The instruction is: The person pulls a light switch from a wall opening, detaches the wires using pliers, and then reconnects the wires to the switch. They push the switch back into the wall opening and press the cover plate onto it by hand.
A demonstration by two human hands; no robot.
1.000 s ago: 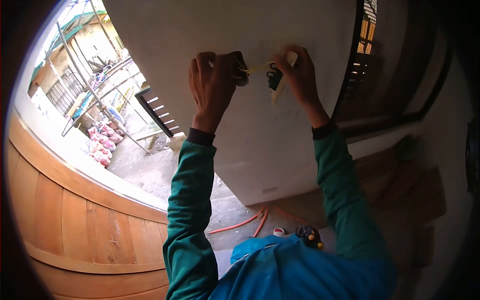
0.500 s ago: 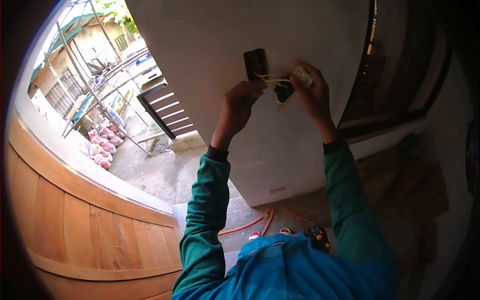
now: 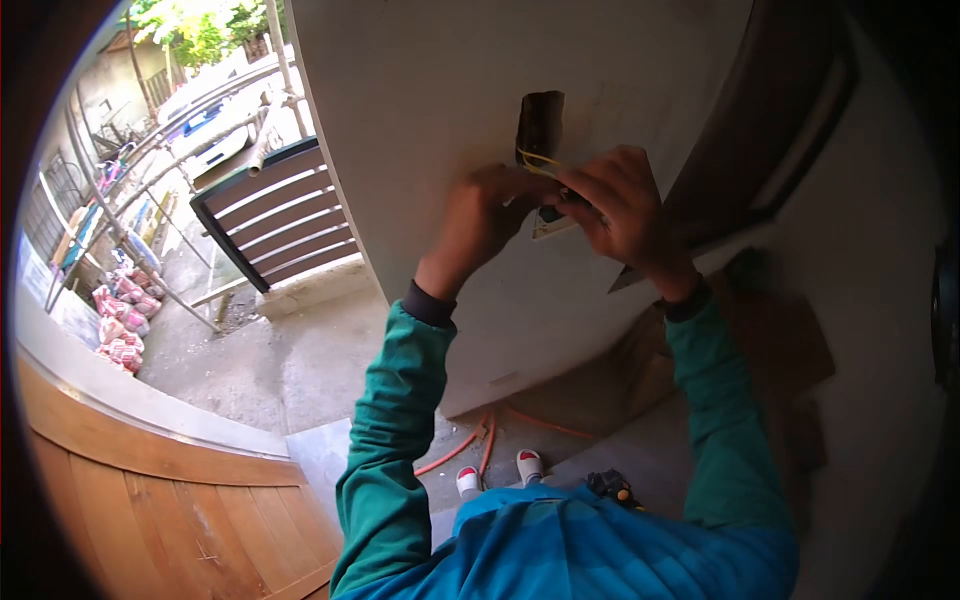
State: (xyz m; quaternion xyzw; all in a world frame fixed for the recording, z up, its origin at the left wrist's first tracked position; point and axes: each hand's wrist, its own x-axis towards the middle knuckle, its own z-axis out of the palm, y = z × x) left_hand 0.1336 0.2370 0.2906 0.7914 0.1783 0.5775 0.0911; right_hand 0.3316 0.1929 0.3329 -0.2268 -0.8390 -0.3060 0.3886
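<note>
Wall (image 3: 430, 60): pale and upright, broken by a rectangular opening (image 3: 541, 115);
Right hand (image 3: 625, 205): fingers bent and grasping the fitting (image 3: 553, 230), seemingly to steady it near the opening;
Left hand (image 3: 485, 205): fingertips drawn in beside the wires (image 3: 537, 156); whether they pinch one, I cannot tell;
Opening: a dark recess; it contains wires, which lead out at its lower end;
Fitting: pale edge, dark part; just below the opening, mostly hidden by fingers;
Wires: thin, yellow, bowed towards the hands; that slack probably lets the fitting be handled outside.

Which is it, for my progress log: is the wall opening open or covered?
Open: the dark wall opening is uncovered, and yellow wires come out of its lower end.
</note>
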